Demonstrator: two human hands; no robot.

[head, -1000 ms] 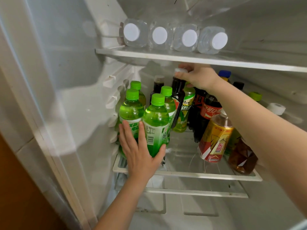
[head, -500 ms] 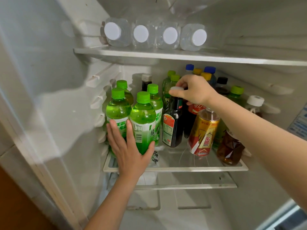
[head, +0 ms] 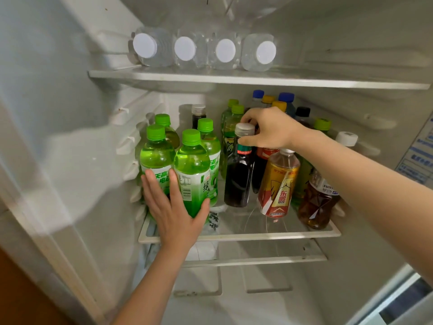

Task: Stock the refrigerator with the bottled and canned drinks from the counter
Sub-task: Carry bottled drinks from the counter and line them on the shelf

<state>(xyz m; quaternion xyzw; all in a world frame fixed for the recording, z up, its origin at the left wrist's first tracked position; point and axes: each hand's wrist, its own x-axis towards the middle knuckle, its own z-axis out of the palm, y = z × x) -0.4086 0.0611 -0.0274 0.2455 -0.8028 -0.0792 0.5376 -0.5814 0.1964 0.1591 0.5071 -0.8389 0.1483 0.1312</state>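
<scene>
Inside the open refrigerator, my left hand (head: pixel 174 208) presses flat with straight fingers against the two front green bottles (head: pixel 192 174) on the left of the middle glass shelf (head: pixel 246 236). My right hand (head: pixel 269 130) pinches the grey cap of a dark bottle (head: pixel 239 179) that stands upright near the shelf's middle. Right of it a gold and red bottle (head: pixel 278 184) leans, and a brown tea bottle (head: pixel 318 202) stands at the shelf's right front. More bottles with green, blue and yellow caps stand behind, partly hidden by my right arm.
Several clear water bottles (head: pixel 225 52) lie on their sides on the upper shelf (head: pixel 257 80), white caps facing out. A white-capped bottle (head: pixel 346 139) stands at the far right. A lower drawer rim (head: pixel 253 261) sits beneath the middle shelf. The refrigerator's left wall (head: pixel 58 113) is close.
My right hand has brought the dark bottle forward from the back row toward the shelf's middle front. My left hand has stayed on the green bottles.
</scene>
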